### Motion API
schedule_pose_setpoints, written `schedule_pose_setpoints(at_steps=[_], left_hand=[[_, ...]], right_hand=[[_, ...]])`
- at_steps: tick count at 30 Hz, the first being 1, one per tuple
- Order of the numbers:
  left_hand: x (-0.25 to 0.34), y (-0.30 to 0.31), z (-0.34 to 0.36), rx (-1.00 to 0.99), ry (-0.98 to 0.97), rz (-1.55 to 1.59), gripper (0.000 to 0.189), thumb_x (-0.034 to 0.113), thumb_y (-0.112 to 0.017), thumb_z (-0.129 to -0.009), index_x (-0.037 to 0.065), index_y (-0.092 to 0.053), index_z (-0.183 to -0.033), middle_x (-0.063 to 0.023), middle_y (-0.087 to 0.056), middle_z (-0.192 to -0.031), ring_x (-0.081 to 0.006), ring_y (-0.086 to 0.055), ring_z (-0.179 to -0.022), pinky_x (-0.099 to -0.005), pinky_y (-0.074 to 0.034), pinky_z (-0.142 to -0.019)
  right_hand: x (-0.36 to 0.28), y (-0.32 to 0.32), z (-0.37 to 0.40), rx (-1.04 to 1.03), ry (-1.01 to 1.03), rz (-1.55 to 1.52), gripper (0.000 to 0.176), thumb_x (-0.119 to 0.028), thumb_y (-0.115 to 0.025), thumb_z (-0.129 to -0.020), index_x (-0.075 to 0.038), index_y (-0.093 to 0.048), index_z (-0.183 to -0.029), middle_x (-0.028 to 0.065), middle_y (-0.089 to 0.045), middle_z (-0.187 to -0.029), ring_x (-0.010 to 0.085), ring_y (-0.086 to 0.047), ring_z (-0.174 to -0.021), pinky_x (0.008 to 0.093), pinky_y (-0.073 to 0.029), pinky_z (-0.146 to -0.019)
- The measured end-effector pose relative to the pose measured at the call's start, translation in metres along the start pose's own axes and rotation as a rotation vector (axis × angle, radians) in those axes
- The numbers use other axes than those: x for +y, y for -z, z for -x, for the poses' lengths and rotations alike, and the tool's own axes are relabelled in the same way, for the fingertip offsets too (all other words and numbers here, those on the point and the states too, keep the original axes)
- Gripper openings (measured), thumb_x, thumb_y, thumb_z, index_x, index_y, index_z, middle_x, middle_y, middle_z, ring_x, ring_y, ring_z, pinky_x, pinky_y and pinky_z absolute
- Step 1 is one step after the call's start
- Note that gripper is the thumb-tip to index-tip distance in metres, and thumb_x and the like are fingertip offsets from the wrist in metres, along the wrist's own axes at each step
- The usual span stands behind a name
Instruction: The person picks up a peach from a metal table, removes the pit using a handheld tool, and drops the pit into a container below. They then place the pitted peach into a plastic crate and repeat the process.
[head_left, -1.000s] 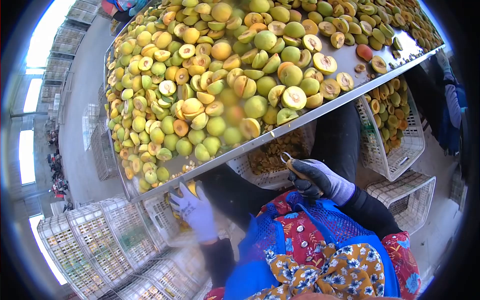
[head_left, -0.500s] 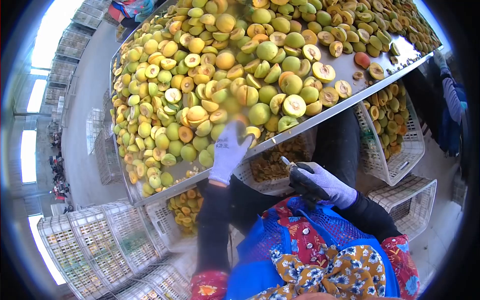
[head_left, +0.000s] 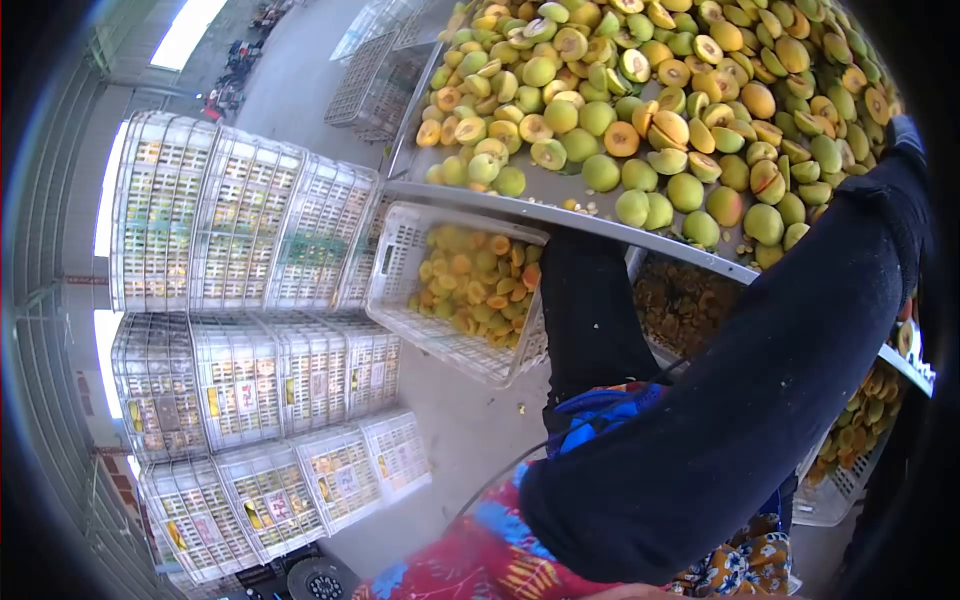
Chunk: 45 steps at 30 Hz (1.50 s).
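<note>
My left arm reaches across the view in its dark sleeve, up to the right. At its end my left hand (head_left: pixel 906 135) is at the dark edge of the picture, beside the heap of green and yellow apricots (head_left: pixel 685 190), many cut in half. Its fingers are hidden there. The heap covers much of a metal table (head_left: pixel 560 213) with a raised rim. My right hand is out of sight; the left sleeve covers much of my lap.
Under the table, a white crate (head_left: pixel 450 355) holds halved apricots, and another container holds brown scraps (head_left: pixel 685 300). A further crate (head_left: pixel 825 505) of halves is at right. Stacked crates (head_left: pixel 250 220) stand at left, above a black wheel (head_left: pixel 320 580).
The view has swung left, bringing the stacked crates further in. My left hand has gone from the near rim to the far right; my right hand, holding a small tool before, has left the view.
</note>
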<state>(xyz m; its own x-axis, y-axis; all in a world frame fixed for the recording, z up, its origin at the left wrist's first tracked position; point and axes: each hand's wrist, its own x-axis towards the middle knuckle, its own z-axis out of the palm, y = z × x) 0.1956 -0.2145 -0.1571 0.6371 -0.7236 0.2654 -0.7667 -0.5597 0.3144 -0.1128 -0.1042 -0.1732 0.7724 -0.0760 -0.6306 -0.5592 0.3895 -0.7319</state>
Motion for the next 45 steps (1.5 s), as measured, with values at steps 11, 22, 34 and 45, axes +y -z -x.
schedule_pose_setpoints(at_steps=[11,22,34,45], left_hand=[[0.005,0.093,0.077,-0.134,-0.064,0.52,0.041,0.041,-0.052,-0.094,0.005,-0.061,-0.112,-0.0089,-0.064,-0.094,-0.0206,-0.056,-0.079,-0.0313,-0.044,-0.07],[-0.014,0.06,0.26,-0.407,0.733,1.625,0.058,0.05,-0.027,-0.106,0.002,-0.053,-0.126,-0.0094,-0.067,-0.101,-0.0145,-0.059,-0.074,-0.0262,-0.047,-0.063],[0.018,0.066,0.3,-0.139,0.48,1.148,0.033,0.026,-0.042,-0.106,0.0,-0.061,-0.114,-0.0107,-0.065,-0.103,-0.0182,-0.062,-0.093,-0.0317,-0.05,-0.087],[0.025,0.056,0.306,0.016,0.485,0.796,0.031,0.017,-0.04,-0.103,-0.002,-0.065,-0.103,-0.0157,-0.068,-0.089,-0.0271,-0.066,-0.085,-0.0375,-0.05,-0.08]], right_hand=[[0.003,0.017,0.006,-0.031,-0.026,-0.162,0.027,-0.036,-0.051,-0.103,-0.012,-0.052,-0.089,-0.0052,-0.047,-0.065,0.0054,-0.043,-0.047,0.0217,-0.033,-0.042],[-0.024,0.019,0.026,0.232,0.453,0.546,0.022,-0.02,-0.055,-0.098,0.002,-0.051,-0.101,0.0222,-0.06,-0.066,0.0413,-0.062,-0.063,0.0479,-0.045,-0.053],[-0.018,0.006,0.021,0.18,0.6,1.044,0.029,-0.025,-0.057,-0.096,0.002,-0.046,-0.1,0.0173,-0.06,-0.063,0.0387,-0.063,-0.058,0.048,-0.048,-0.05],[-0.013,0.0,0.019,0.076,0.402,0.859,0.031,-0.026,-0.052,-0.098,0.004,-0.048,-0.098,0.0253,-0.061,-0.07,0.0429,-0.064,-0.066,0.051,-0.049,-0.059]])
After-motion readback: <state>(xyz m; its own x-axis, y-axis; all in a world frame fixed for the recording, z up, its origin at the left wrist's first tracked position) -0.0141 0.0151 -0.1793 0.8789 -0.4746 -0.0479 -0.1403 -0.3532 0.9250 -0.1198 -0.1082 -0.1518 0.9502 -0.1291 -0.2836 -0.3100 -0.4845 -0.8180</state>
